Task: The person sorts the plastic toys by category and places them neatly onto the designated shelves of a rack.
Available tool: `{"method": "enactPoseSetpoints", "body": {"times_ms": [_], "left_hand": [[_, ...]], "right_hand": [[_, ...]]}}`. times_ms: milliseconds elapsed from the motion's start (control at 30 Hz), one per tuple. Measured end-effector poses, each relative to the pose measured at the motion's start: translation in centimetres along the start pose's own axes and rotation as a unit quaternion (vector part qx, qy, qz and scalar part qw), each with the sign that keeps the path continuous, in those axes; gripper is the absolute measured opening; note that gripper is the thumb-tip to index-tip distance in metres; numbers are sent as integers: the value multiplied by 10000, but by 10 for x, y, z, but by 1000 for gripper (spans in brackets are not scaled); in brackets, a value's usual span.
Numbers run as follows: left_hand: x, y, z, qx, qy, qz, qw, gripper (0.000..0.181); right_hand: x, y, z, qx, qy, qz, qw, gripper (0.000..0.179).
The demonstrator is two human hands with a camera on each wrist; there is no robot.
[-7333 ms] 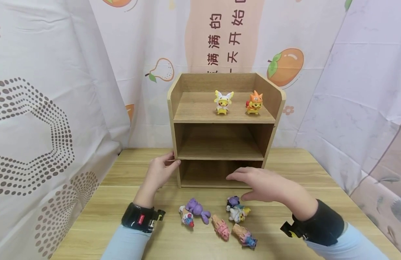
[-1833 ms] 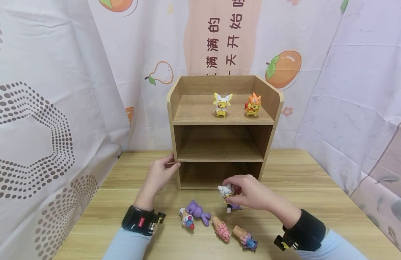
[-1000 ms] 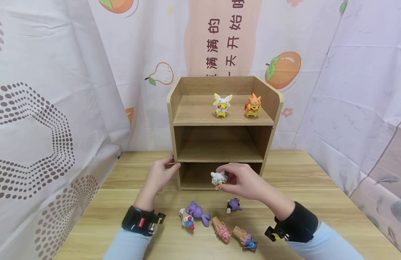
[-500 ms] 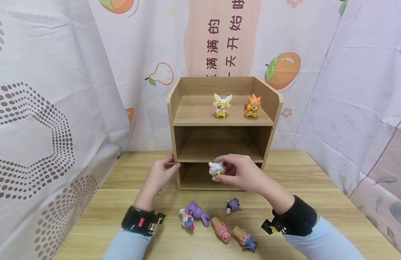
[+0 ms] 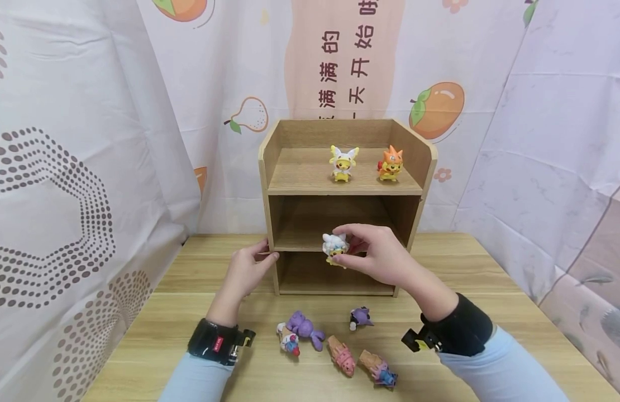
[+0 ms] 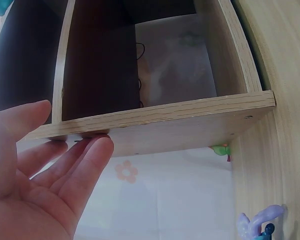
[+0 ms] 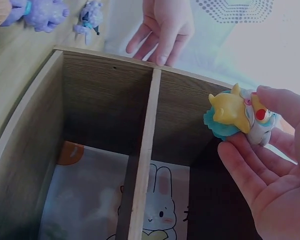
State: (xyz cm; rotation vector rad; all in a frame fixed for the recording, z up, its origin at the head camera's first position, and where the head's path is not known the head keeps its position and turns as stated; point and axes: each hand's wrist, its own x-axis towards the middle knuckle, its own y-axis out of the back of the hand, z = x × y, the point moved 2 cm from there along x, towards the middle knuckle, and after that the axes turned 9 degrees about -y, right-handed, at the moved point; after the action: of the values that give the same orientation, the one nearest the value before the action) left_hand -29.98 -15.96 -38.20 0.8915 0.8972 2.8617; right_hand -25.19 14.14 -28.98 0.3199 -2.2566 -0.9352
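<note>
The left arm (image 5: 199, 377) angles forward and inward; the left grip (image 5: 246, 272), a bare hand, has its thumb (image 6: 27, 117) spread from nearly straight, relaxed fingers (image 6: 87, 172). The right arm (image 5: 493, 363) slants in from the opposite side, the right grip (image 5: 377, 254) raised, its thumb (image 7: 280, 103) and bent fingers (image 7: 245, 167) pinching. Light-blue sleeves stop at black wristbands (image 5: 458, 325).

Lower left of the head view: we are seeing one pale-blue left sleeve (image 5: 196, 378), plain; one wide black left wristband (image 5: 203, 335), bearing a red label (image 5: 218, 344) with pale lettering; one small black left clip (image 5: 247, 338), silvery metal fitting. Lower right: we are seeing one matching right sleeve (image 5: 501, 365); one black right wristband (image 5: 458, 329); one black right clip (image 5: 413, 340), yellow-marked.
</note>
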Motion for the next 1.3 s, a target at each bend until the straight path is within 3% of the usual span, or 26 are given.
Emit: {"method": "enactPoseSetpoints", "body": {"times_ms": [267, 500, 1300], "left_hand": [[0, 0, 0, 1, 101, -33, 9999, 55], [0, 0, 0, 72, -30, -19, 10000, 55], [0, -1, -2, 67, -18, -33, 10000, 54]], "right_hand": [[8, 5, -5, 29, 45, 167, 9998, 41], [15, 12, -12, 54, 25, 233, 9997, 41], [38, 30, -35, 454, 184, 531, 9974, 40]]}}
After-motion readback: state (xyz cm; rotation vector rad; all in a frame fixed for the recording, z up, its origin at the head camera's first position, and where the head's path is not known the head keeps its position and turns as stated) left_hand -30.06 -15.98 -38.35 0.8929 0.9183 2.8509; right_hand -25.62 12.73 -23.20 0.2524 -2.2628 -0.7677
